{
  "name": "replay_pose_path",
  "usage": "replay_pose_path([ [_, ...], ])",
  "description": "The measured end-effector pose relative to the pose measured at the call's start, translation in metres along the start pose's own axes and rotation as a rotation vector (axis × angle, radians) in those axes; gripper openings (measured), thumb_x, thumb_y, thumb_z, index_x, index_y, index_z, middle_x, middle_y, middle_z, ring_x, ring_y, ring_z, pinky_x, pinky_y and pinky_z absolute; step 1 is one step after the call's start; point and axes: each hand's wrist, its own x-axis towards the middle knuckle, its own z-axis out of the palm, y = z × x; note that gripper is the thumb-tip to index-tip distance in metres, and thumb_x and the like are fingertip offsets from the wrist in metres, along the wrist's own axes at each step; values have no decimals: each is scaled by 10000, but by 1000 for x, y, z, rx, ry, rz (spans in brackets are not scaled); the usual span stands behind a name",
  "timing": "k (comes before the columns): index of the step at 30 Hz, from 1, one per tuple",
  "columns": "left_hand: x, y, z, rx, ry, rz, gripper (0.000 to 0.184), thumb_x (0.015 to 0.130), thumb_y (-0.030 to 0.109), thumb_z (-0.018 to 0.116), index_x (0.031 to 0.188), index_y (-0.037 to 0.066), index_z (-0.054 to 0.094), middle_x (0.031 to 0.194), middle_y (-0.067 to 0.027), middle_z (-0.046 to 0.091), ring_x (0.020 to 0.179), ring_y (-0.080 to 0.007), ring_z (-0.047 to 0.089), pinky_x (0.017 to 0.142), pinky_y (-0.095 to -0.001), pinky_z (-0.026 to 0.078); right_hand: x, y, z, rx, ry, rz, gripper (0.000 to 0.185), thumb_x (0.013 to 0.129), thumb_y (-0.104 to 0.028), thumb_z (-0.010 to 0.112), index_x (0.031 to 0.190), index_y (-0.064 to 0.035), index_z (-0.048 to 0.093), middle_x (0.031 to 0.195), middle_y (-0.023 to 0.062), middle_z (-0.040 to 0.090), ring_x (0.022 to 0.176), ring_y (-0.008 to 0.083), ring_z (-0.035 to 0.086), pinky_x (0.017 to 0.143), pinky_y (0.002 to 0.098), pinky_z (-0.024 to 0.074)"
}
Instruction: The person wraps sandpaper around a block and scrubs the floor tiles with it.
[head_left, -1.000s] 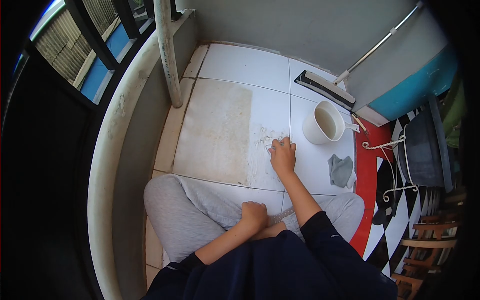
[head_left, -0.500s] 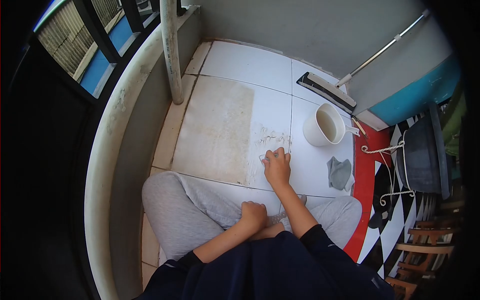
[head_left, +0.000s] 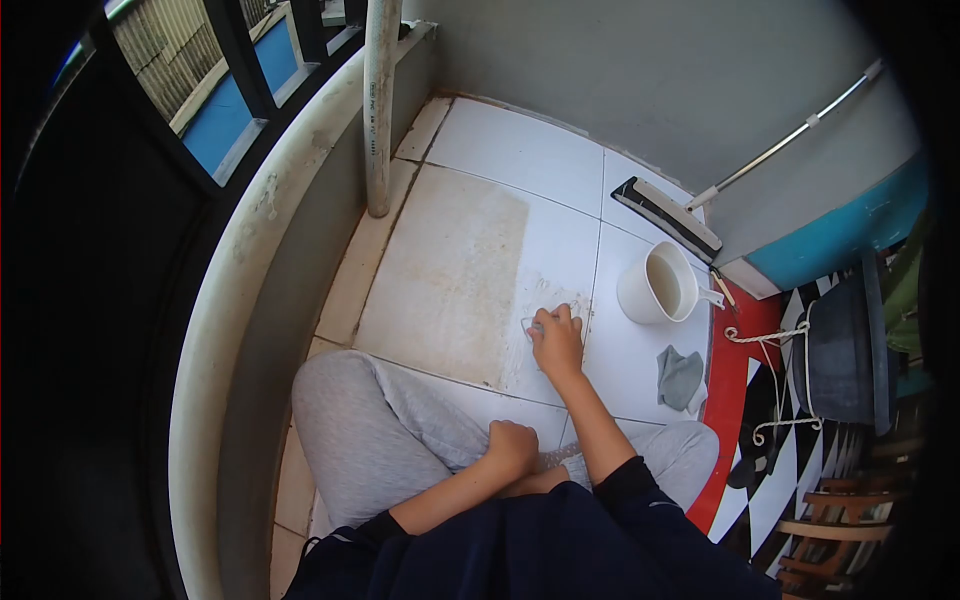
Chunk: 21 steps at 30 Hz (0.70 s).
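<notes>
Pale piece (head_left: 526, 323) clasped in curled right fingers (head_left: 549, 323).

I see a smooth plastic jug (head_left: 637, 290); left of it, tile (head_left: 562, 235), part glossy, part matt; below it, crumpled cloth (head_left: 680, 376); above it, a shiny metal pole (head_left: 768, 153).

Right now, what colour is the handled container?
The handled container is white, clearest in the head view.

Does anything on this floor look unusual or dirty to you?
Yes. One floor tile has a brownish stain over most of its surface, ending in a nearly straight edge; the remaining strip looks much whiter. Smears mark that strip beside the right hand. I see no obvious crack.
</notes>
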Motion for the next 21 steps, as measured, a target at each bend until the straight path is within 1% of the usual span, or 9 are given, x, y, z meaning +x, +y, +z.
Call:
replay_pose_path([
  [1,1,0,-1,-2,-5,3,291,765,325,521,887,87,634,879,-91,652,816,-229,621,678,-373,445,-4,-4,0,-2,-4,5,138,719,-129,656,839,-120,589,938,91,474,853,314,455,713,399,428],
  [3,-1,1,3,2,65,-4,263,747,314,528,841,94,638,838,-86,651,773,-228,619,651,-374,442,-11,-5,5,-55,58,-3,131,723,-122,653,839,-122,590,953,95,469,863,309,445,709,393,431],
  [5,-3,1,7,4,50,3,256,746,310,528,831,95,638,829,-83,651,766,-228,617,644,-373,440,6,-1,9,-69,80,-12,129,724,-112,652,837,-123,591,966,97,468,865,308,441,700,390,436],
  [8,-1,3,6,20,81,16,247,742,306,530,821,97,638,821,-80,650,761,-227,613,639,-371,439,42,4,8,-90,165,-18,139,733,-134,651,860,-111,597,976,100,458,875,321,443,661,396,469],
  [10,-3,-1,7,26,99,3,246,741,305,531,822,98,637,821,-80,649,761,-226,611,641,-371,439,53,3,5,-78,110,39,139,740,-136,646,869,-120,598,981,101,459,878,324,444,657,395,473],
  [11,-3,-2,8,20,93,4,249,744,308,532,826,97,637,830,-83,648,771,-225,611,648,-372,438,50,2,5,-74,116,32,139,740,-136,646,869,-120,598,981,101,459,878,324,444,657,395,473],
  [15,-6,0,1,17,61,9,263,756,322,533,841,94,635,841,-85,648,783,-221,611,657,-375,438,1,-1,6,-41,32,-87,129,728,-119,644,837,-119,577,983,106,453,860,324,435,654,396,452],
  [17,-5,2,2,18,53,10,270,758,326,533,850,93,635,848,-85,648,786,-221,612,660,-374,438,-27,-6,5,-20,12,-77,123,719,-123,650,820,-112,582,951,106,463,847,315,440,686,397,429],
  [21,-2,3,4,44,32,6,286,759,335,533,869,91,633,872,-87,647,801,-225,613,663,-374,439,-12,-8,7,-46,41,-69,132,715,-129,660,821,-115,583,951,101,466,844,311,443,674,390,435],
])
